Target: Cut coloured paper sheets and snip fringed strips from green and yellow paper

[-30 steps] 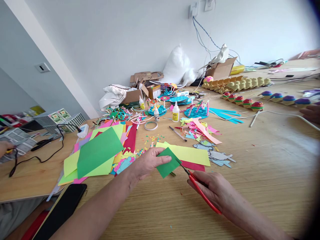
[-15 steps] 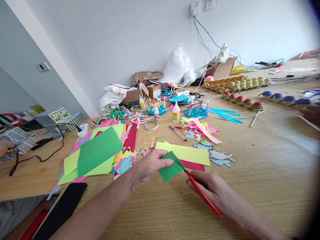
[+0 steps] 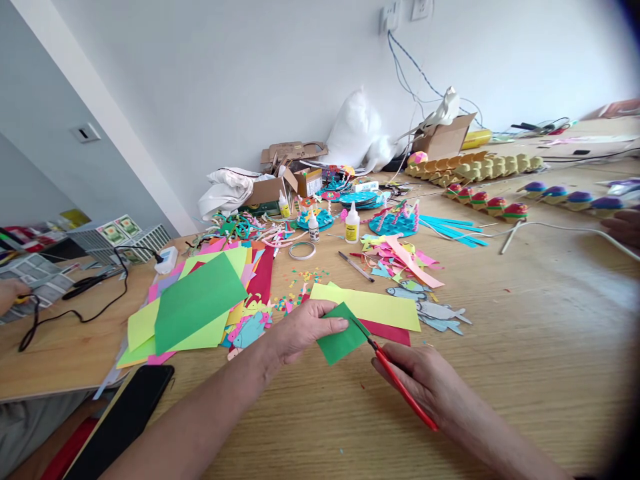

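Observation:
Between thumb and fingers, my left hand (image 3: 311,327) pinches a small piece of green paper (image 3: 341,343) by its left edge. My right hand (image 3: 417,373) is wrapped around red-handled scissors (image 3: 403,387), whose dark blades lie across the right side of the green piece. Both hands are held over the wooden table. Behind the piece lie a pale yellow paper strip (image 3: 375,305) and a dark red paper (image 3: 393,331) partly under it. Grey-blue fish cutouts (image 3: 440,311) rest to the right of these.
A stack of coloured paper (image 3: 200,303) lies at left, near a black phone (image 3: 127,417). Farther back are a glue bottle (image 3: 352,225), a pen (image 3: 356,267), paper scraps (image 3: 400,260) and painted egg-carton pieces (image 3: 495,203). Another person's hand (image 3: 625,228) shows at right.
The scissors have shifted slightly up and left, with their blades reaching farther over the green paper. My left hand has barely moved.

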The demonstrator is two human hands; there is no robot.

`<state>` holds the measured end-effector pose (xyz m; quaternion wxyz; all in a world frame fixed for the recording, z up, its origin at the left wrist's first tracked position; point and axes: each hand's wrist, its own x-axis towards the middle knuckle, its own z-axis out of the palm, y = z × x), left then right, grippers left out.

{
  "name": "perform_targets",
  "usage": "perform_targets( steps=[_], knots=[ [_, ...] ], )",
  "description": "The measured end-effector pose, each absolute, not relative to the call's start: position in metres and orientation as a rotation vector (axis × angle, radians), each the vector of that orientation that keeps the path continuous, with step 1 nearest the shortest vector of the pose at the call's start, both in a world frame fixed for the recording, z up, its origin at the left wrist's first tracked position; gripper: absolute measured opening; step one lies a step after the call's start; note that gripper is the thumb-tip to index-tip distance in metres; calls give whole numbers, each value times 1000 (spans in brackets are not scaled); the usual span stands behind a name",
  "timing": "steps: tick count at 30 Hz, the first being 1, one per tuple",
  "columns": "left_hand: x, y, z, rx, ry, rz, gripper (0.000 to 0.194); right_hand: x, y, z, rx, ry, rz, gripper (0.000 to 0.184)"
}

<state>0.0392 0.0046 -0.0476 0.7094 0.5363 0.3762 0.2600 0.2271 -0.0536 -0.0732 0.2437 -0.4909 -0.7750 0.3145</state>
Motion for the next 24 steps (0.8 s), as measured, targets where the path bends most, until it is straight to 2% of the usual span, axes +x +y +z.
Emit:
perform_targets(
  steps=[8, 20, 24],
  knots=[
    [40, 2, -48, 1122, 825, 601, 28, 223, -54, -67, -1369, -2120, 842, 36],
    [45, -1, -45, 1072, 797, 553, 27, 224, -53, -62, -1237, -2053, 983, 28],
    [44, -1, -46, 1071, 787, 545, 26, 224, -53, -66, -1274, -2060, 966, 34]
  ],
)
